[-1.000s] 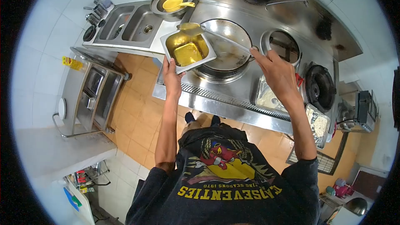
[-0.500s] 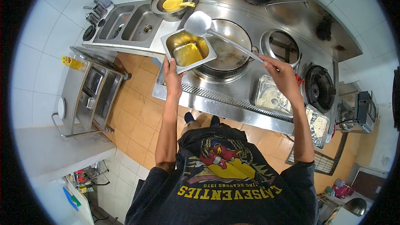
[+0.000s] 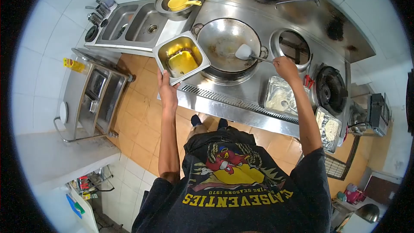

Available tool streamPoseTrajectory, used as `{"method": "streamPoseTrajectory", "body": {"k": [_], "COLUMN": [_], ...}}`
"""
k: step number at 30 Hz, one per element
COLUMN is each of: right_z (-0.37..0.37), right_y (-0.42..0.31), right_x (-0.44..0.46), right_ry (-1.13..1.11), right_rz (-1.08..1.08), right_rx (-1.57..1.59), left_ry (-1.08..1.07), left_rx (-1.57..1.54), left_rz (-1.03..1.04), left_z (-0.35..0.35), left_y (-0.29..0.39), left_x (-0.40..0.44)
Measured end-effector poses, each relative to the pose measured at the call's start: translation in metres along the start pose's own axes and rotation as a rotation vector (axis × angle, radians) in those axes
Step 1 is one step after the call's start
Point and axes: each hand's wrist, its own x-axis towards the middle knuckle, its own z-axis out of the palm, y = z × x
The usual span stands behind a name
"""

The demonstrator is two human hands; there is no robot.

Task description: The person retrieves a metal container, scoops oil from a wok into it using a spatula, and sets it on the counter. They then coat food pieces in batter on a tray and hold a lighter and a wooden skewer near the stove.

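My left hand (image 3: pixel 167 87) grips the near edge of a square metal container (image 3: pixel 160 51) that holds yellow oil and tilts a little. It hangs just left of the wok (image 3: pixel 224 39), over the counter's front edge. My right hand (image 3: pixel 285 68) is closed round the handle of a metal ladle (image 3: pixel 244 52). The ladle's head rests in or just above the right side of the wok, which has an oily, browned inside and sits on the burner.
Two sinks (image 3: pixel 148 25) lie at the left, beside a metal bowl (image 3: pixel 162 5) with a yellow ladle (image 3: pixel 179 2). A metal ring (image 3: pixel 276 45), a black burner (image 3: pixel 330 87) and trays of white food (image 3: pixel 280 96) (image 3: pixel 331 130) stand right. A cart (image 3: pixel 92 95) stands left.
The ladle has moved from over the container to the wok's right side. My left hand has drawn the container left, away from the wok.
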Motion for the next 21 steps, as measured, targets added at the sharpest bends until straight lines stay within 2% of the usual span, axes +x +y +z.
{"method": "streamPoseTrajectory", "body": {"k": [4, 7, 10, 13, 17, 21], "right_z": [0.029, 0.048, 0.044, 0.018, -0.011, -0.010], "right_y": [-0.010, -0.026, -0.034, -0.025, -0.017, -0.022], "right_x": [0.020, 0.029, 0.025, 0.017, 0.008, -0.001], "right_ry": [0.018, -0.027, -0.120, -0.021, 0.085, 0.127], "right_rz": [0.014, -0.028, -0.049, -0.136, -0.055, -0.025], "right_rx": [0.043, 0.061, 0.148, 0.073, -0.117, -0.122], "left_ry": [0.029, 0.091, 0.042, 0.076, 0.082, 0.059], "left_rx": [-0.010, -0.022, -0.026, -0.038, -0.035, -0.037], "left_rz": [-0.001, 0.012, 0.013, 0.006, 0.003, -0.017], "left_z": [-0.010, -0.016, -0.022, -0.025, -0.027, -0.023], "left_y": [0.004, 0.002, 0.004, 0.007, 0.005, 0.003], "left_x": [-0.009, -0.011, -0.014, -0.019, -0.018, -0.016]}}
